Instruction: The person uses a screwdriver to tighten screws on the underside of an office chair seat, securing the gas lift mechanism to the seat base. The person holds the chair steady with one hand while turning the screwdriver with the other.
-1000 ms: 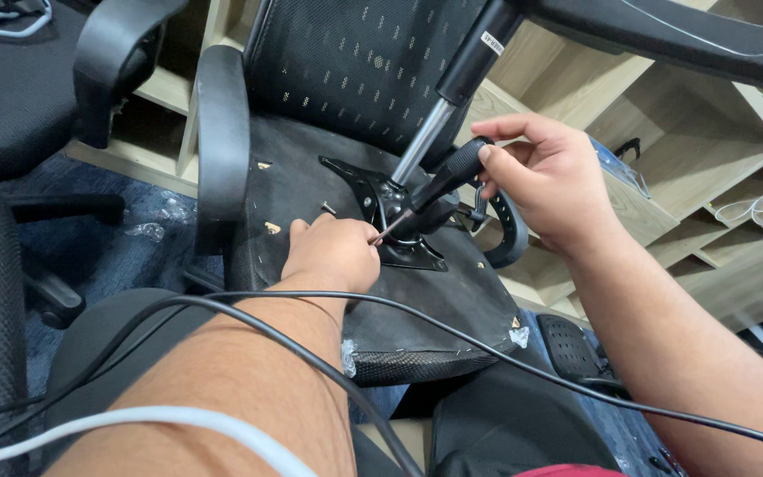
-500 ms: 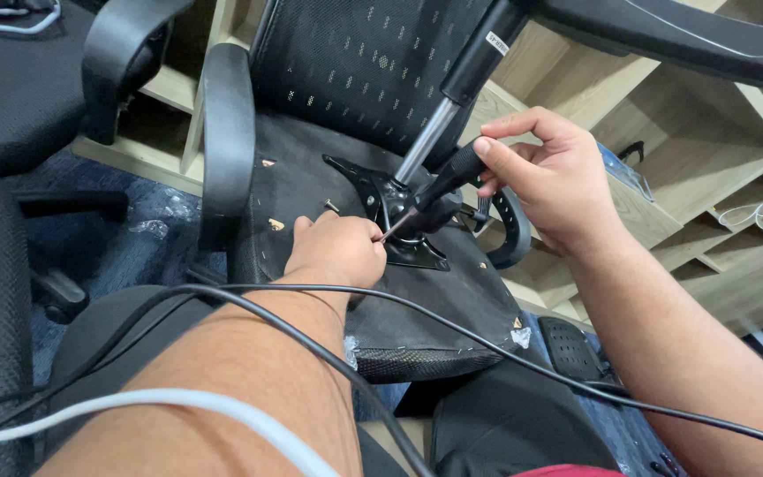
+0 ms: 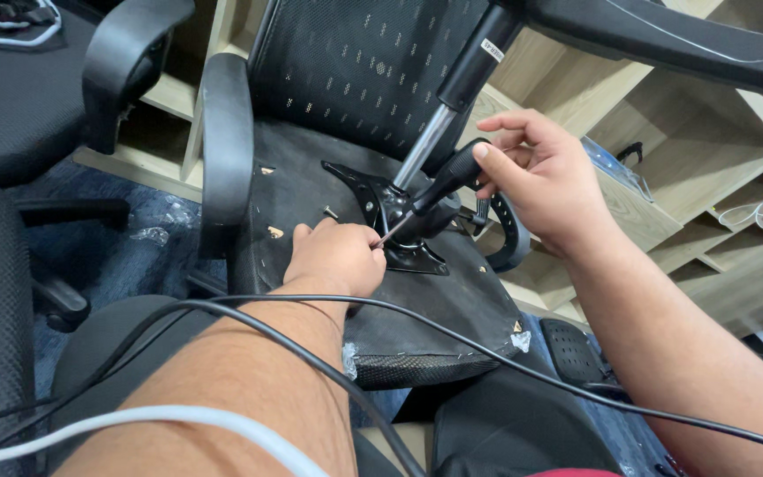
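An office chair lies tipped over with the black underside of its seat [image 3: 452, 296] facing me. A black metal mounting plate [image 3: 373, 190] with a silver gas cylinder [image 3: 423, 146] sits on that underside. My right hand [image 3: 545, 181] grips the black handle of a screwdriver [image 3: 448, 179], whose shaft slants down left to the plate's near edge. My left hand [image 3: 337, 256] rests on the seat, fingers pinched at the screwdriver tip. A loose screw [image 3: 331, 212] lies on the seat just left of the plate.
The chair's mesh back [image 3: 355, 62] and left armrest [image 3: 225, 146] stand behind the plate. Another black chair [image 3: 2, 97] is at far left. Light wooden shelving [image 3: 708, 168] fills the right. A black cable [image 3: 452, 336] and a white cable [image 3: 178, 420] cross my forearm.
Little has changed: both hands stay at the plate. My right hand has shifted its fingers slightly on the screwdriver handle, and the view has drifted a little.
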